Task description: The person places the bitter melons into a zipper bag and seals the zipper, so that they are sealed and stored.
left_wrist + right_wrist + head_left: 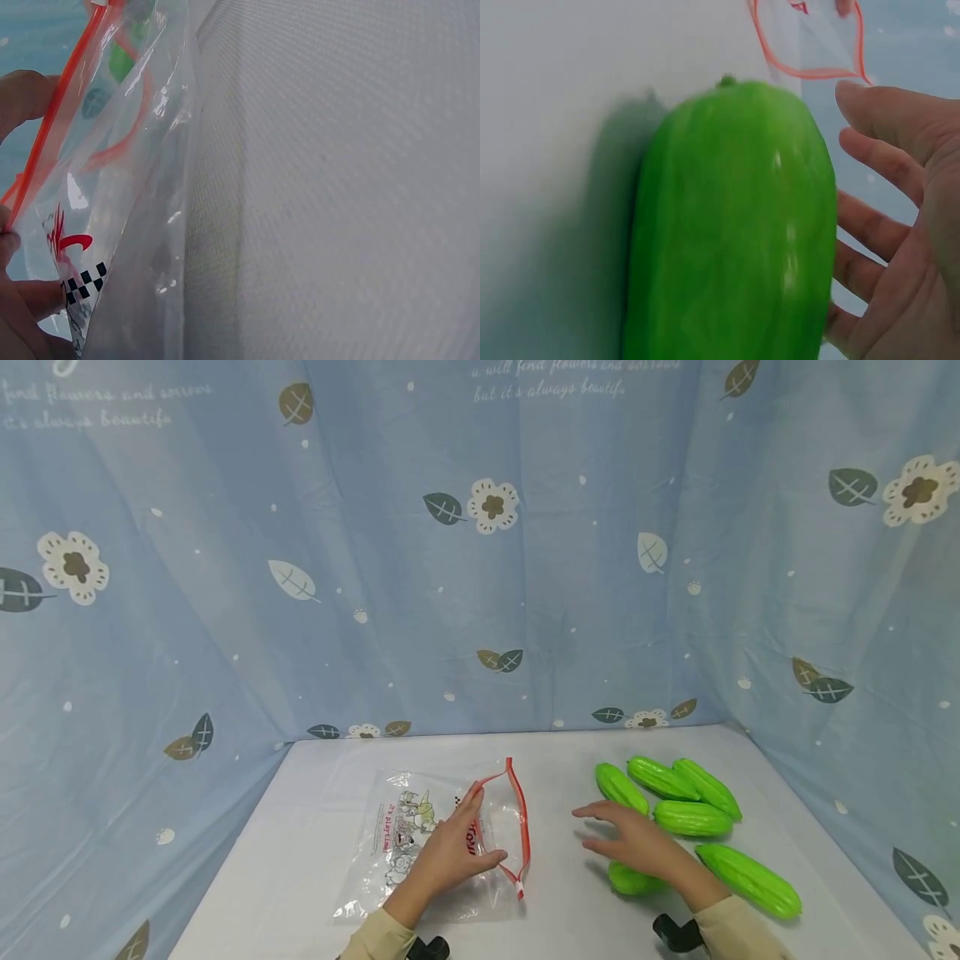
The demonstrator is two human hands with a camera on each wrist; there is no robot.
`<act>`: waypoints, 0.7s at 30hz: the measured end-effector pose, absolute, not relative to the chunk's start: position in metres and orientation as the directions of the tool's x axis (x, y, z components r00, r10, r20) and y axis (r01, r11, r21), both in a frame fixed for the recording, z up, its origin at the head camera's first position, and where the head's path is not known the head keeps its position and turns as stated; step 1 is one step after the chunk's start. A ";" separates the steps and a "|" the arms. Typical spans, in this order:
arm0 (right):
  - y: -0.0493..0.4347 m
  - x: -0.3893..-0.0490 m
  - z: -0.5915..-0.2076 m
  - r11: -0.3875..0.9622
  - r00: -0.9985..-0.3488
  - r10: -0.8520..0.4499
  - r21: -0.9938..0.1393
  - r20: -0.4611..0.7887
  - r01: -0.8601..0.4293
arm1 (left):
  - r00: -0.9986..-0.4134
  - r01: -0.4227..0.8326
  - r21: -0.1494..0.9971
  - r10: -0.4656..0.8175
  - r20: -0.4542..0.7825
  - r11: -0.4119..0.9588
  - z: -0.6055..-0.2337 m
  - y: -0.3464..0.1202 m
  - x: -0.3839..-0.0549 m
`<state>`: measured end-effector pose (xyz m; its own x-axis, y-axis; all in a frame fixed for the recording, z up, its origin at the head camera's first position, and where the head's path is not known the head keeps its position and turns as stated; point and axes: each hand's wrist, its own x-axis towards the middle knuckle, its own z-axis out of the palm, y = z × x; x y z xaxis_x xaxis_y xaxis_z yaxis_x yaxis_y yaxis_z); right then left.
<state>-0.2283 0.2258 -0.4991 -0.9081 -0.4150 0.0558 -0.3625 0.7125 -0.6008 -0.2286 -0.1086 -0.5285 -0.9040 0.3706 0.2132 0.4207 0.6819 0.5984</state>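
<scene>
The clear bag (360, 881) lies on the left of the white bench (277, 860), its mouth facing the cucumbers (692, 819) on the right, a layout that leaves little ground between them. The left hand (448, 852) is at the red rim (523, 827), thumb and forefinger spread well apart, seemingly to hold the gap wide, since film this thin would probably sag shut; whether the remaining fingers pinch the plastic I cannot tell. The right hand (637, 842) is above the near cucumber (632, 882), fingers spread and not wrapped round it; in the right wrist view they stand beside its flank, a span that looks suited to so plump a body, though contact cannot be made out. Of the other 5, 4 are bunched toward the back and 1 lies apart, slanting toward the right side. All 6 are bright green and glossy with blunt, rounded ends; up close, the near cucumber shows faint lengthwise ridges and a small stem nub. The bag is transparent and creased, printed with cartoon figures, red lettering and a black checked patch.
</scene>
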 end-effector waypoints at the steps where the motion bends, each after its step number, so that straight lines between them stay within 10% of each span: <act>1: 0.230 -0.227 -0.499 0.708 -0.908 -0.417 -0.608 0.052 -0.360 | -0.904 0.420 0.600 0.371 0.211 0.681 -0.528 -0.109 -0.228; 21: 0.289 -0.204 -0.502 0.489 -0.772 -0.597 -0.663 0.219 -0.567 | -0.910 0.403 0.607 0.370 0.186 0.685 -0.532 -0.108 -0.230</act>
